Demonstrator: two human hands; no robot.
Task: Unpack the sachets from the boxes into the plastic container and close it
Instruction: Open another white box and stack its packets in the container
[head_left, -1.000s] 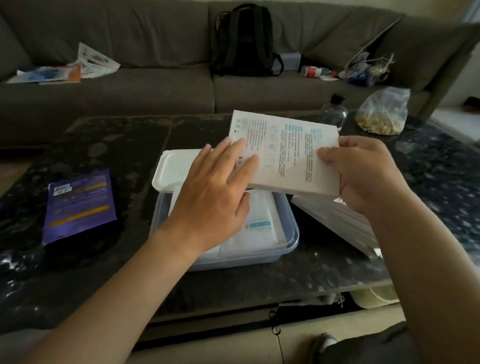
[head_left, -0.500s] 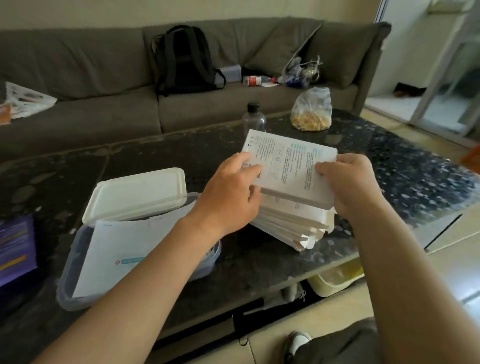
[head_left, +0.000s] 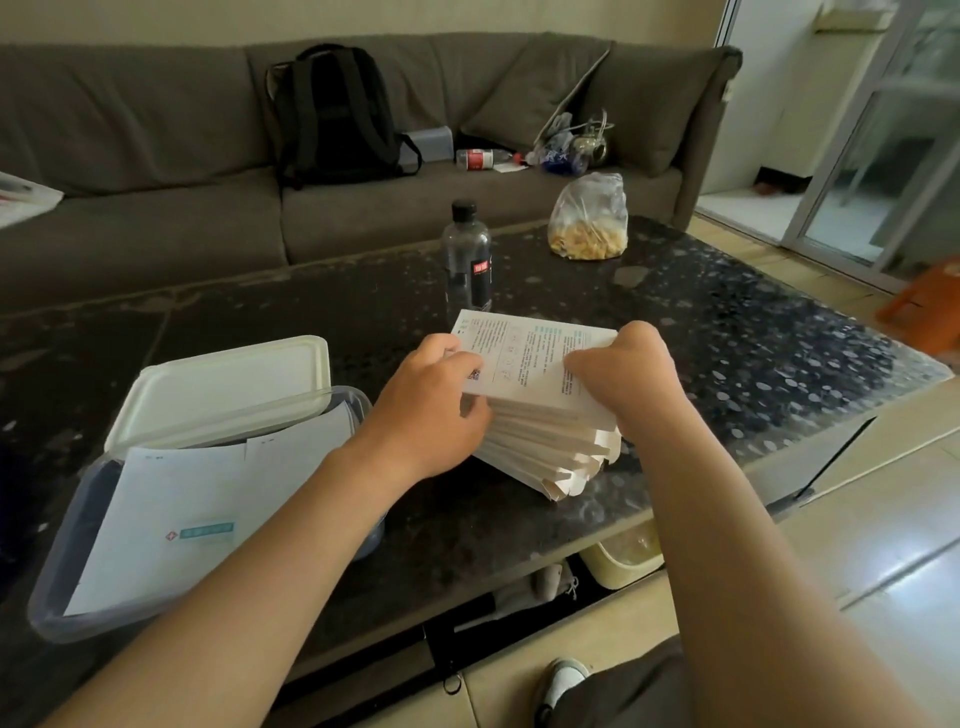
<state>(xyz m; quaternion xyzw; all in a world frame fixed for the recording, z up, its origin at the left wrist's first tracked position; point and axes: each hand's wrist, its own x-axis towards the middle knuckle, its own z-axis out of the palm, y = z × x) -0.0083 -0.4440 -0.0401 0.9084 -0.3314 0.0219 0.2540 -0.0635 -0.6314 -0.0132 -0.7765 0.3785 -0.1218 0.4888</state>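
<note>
1. Where the dark table (head_left: 727, 332) begins at far left: clear plastic container (head_left: 67, 582) holding white sachets (head_left: 171, 514), white lid (head_left: 223, 389) propped tilted on its far rim, not shut.
2. Just right of the container: left hand (head_left: 431, 410), fingers curled on the near-left corner of a flattened white box (head_left: 524, 364).
3. Under that box: stack of flattened boxes (head_left: 545, 447), fanned, resting on the table.
4. Right hand (head_left: 628, 379) clenched over the same box's right edge, pressing down.
5. Behind: dark-capped bottle (head_left: 466, 260); further right, knotted plastic bag (head_left: 589, 218).
</note>
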